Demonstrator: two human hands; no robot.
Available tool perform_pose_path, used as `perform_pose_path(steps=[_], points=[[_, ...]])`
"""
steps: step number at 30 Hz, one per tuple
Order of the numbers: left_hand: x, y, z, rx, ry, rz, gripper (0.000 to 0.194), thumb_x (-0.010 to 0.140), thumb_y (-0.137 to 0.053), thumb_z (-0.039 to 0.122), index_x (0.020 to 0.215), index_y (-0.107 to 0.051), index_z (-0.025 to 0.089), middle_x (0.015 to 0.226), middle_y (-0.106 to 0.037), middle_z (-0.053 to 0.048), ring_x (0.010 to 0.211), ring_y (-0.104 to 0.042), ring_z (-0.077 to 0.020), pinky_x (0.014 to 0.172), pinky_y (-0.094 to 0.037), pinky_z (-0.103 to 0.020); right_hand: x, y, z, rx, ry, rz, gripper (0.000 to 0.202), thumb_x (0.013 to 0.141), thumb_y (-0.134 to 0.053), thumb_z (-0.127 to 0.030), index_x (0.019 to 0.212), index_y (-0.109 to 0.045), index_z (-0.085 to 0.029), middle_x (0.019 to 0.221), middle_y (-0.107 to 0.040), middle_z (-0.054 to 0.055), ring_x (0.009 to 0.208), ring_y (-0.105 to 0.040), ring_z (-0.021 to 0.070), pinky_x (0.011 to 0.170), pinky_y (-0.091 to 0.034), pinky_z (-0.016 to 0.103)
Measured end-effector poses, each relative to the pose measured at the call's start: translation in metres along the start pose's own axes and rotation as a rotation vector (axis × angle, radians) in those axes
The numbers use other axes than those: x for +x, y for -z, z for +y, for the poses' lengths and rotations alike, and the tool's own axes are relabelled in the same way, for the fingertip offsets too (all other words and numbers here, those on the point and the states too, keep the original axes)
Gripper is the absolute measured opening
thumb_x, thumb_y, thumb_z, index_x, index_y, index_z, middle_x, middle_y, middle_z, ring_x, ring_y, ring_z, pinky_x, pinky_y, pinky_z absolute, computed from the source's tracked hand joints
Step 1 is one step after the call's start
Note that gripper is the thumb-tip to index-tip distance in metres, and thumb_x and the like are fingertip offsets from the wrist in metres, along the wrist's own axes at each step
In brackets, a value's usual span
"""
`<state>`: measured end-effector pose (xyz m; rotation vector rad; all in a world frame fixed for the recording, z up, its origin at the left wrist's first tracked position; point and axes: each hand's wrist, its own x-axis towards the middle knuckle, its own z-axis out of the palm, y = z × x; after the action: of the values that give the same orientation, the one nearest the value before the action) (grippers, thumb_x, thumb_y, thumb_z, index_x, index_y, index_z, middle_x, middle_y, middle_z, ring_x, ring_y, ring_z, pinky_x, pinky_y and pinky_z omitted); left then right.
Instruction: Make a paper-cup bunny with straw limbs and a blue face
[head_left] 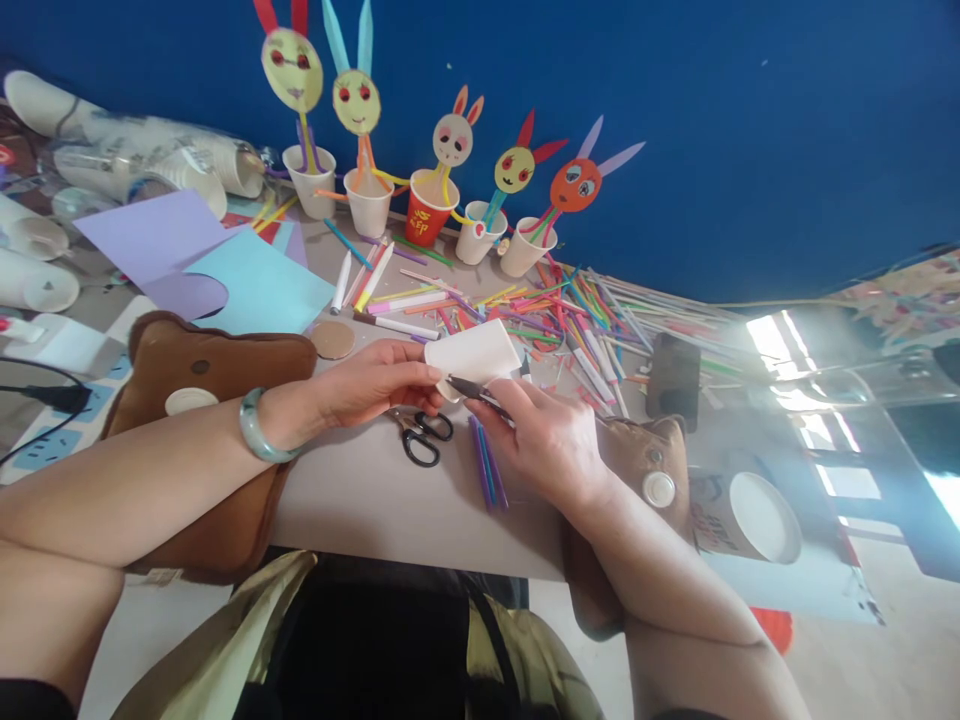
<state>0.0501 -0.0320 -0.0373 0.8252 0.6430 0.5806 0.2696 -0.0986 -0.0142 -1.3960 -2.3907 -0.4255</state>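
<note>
My left hand [382, 382] is closed around the lower end of a white paper cup [476, 348], which lies on its side in the air above the table. In my right hand [551, 435] is a slim black pointed tool [480, 393], pen-like in shape; its exact kind is unclear. The tip meets the cup near my left thumb. Just below the hands lie scissors with black handles [422, 442], their blades partly hidden by my left fingers. Beside them, several purple and blue sticks [487, 465], perhaps pipe cleaners, rest on the table.
Along the blue wall stand several cups with rabbit-faced figures, one a red cup [429, 220]. Markers and a pile of coloured sticks [540, 315] spread behind my hands. Purple paper [154, 240] and light blue paper [259, 285] lie left. Brown cushions [217, 350] flank both arms.
</note>
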Motion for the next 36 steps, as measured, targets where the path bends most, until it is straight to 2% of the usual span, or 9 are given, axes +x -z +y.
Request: perform_pose_path(steps=[13, 20, 29, 32, 36], points=[[0.000, -0.001, -0.001, -0.031, -0.002, -0.015, 0.025, 0.077, -0.081, 0.029, 0.087, -0.072, 0.009, 0.071, -0.069, -0.004, 0.065, -0.064, -0.0113, 0.067, -0.056, -0.023, -0.001, -0.006, -0.001, -0.003, -0.015, 0.078, 0.045, 0.105, -0.044, -0.047, 0.076, -0.063, -0.018, 0.058, -0.062, -0.001, 0.051, -0.052, 0.0091, 0.050, -0.022, 0.026], [0.000, -0.002, 0.000, -0.076, 0.015, 0.005, 0.021, 0.075, -0.080, 0.026, 0.081, -0.072, 0.008, 0.070, -0.071, -0.006, 0.064, -0.066, -0.0121, 0.065, -0.056, -0.022, 0.000, -0.013, 0.001, 0.067, -0.034, 0.113, 0.043, 0.103, -0.050, -0.045, 0.071, -0.061, -0.018, 0.056, -0.059, 0.000, 0.050, -0.049, 0.0089, 0.051, -0.025, 0.024], [0.000, -0.005, 0.000, -0.122, -0.039, 0.082, 0.015, 0.078, -0.075, 0.022, 0.084, -0.074, 0.007, 0.075, -0.074, -0.008, 0.071, -0.071, -0.0155, 0.074, -0.061, -0.027, -0.001, -0.023, 0.000, 0.533, -0.260, 0.126, 0.034, 0.098, -0.055, -0.051, 0.084, -0.059, -0.021, 0.057, -0.056, -0.005, 0.047, -0.045, 0.0086, 0.050, -0.037, 0.020], [0.001, -0.005, 0.001, -0.137, -0.061, 0.108, 0.014, 0.078, -0.077, 0.020, 0.086, -0.074, 0.009, 0.075, -0.074, -0.006, 0.071, -0.071, -0.0145, 0.075, -0.062, -0.026, -0.002, -0.025, -0.001, 0.507, -0.245, 0.126, 0.032, 0.096, -0.059, -0.050, 0.087, -0.059, -0.020, 0.057, -0.057, -0.005, 0.046, -0.047, 0.0087, 0.050, -0.037, 0.021], [0.001, -0.005, 0.001, -0.147, -0.066, 0.103, 0.017, 0.076, -0.080, 0.021, 0.086, -0.073, 0.009, 0.075, -0.074, -0.005, 0.070, -0.072, -0.0136, 0.074, -0.062, -0.025, -0.002, -0.027, 0.000, 0.365, -0.174, 0.141, 0.031, 0.097, -0.059, -0.048, 0.087, -0.061, -0.019, 0.060, -0.061, -0.003, 0.047, -0.048, 0.0086, 0.051, -0.036, 0.021]])
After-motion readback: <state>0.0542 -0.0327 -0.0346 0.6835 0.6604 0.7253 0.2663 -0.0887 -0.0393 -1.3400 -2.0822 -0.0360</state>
